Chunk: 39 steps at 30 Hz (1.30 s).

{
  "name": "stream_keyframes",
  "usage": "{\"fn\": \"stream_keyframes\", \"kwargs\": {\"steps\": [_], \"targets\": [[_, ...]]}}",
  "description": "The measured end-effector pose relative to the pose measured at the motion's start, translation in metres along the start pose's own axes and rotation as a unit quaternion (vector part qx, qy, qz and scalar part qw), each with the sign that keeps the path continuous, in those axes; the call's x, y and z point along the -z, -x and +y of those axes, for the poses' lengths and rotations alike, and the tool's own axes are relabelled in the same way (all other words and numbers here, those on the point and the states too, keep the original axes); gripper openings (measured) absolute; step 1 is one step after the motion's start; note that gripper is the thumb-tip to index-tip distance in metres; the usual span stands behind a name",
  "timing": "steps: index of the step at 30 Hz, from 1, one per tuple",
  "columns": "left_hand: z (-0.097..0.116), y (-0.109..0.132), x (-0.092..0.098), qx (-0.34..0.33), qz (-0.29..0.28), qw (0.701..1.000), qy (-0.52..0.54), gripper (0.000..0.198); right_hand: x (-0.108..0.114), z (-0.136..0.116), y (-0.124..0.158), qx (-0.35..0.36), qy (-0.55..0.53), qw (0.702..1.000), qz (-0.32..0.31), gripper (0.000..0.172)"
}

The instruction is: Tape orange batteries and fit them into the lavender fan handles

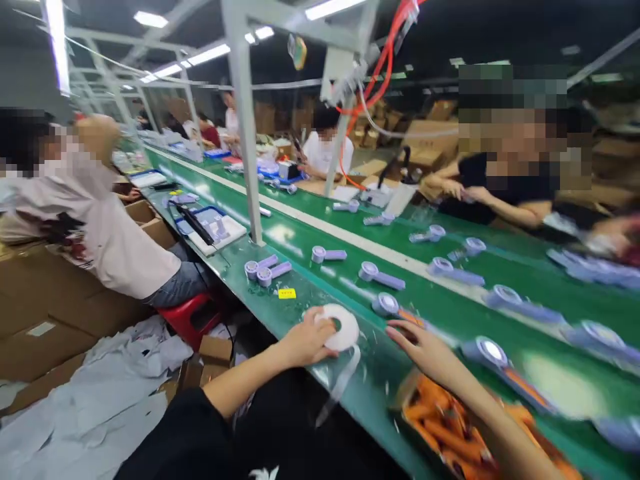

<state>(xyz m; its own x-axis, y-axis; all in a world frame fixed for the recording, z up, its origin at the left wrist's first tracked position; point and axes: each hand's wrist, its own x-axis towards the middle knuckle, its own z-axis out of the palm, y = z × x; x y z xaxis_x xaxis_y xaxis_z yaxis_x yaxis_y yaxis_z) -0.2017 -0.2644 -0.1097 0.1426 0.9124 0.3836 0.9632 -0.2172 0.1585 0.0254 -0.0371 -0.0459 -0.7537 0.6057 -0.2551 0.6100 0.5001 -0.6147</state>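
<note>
Print (287,293) on the yellow label (287,297) is illegible; left hand (311,339) grips white roll (349,326), right hand (425,348) half-open beside lavender fan (385,304).

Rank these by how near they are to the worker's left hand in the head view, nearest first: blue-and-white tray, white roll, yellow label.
1. White roll: held in the left hand.
2. Yellow label: on the green surface, just beyond the hand and slightly left in the picture.
3. Blue-and-white tray: farther up the bench, past the label, toward the picture's left.
</note>
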Motion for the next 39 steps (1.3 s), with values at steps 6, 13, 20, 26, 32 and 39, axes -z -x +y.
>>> {"fn": "stream_keyframes", "kwargs": {"steps": [6,13,20,26,32,39], "targets": [[0.009,-0.001,0.042,-0.073,0.136,0.986,0.056,0.022,-0.069,-0.067,0.085,0.072,-0.303,0.934,-0.177,0.065],[-0.007,0.0,0.039,-0.097,0.141,0.984,0.057,0.034,-0.106,-0.054,0.118,0.084,-0.306,0.938,-0.143,0.048],[-0.021,0.005,0.044,-0.061,0.183,0.981,0.035,0.038,-0.029,-0.025,0.113,0.032,0.18,0.982,-0.053,0.034],[-0.001,0.004,0.038,-0.08,0.135,0.987,0.04,0.045,-0.01,0.015,0.089,0.063,0.299,0.948,-0.093,0.041],[0.012,-0.002,0.042,-0.103,0.109,0.988,0.038,0.045,-0.006,0.028,0.105,0.037,0.038,0.991,0.122,0.03],[0.031,-0.01,0.052,-0.188,0.036,0.981,-0.012,0.043,-0.039,-0.018,0.13,0.001,-0.245,0.933,0.262,0.05]]}}
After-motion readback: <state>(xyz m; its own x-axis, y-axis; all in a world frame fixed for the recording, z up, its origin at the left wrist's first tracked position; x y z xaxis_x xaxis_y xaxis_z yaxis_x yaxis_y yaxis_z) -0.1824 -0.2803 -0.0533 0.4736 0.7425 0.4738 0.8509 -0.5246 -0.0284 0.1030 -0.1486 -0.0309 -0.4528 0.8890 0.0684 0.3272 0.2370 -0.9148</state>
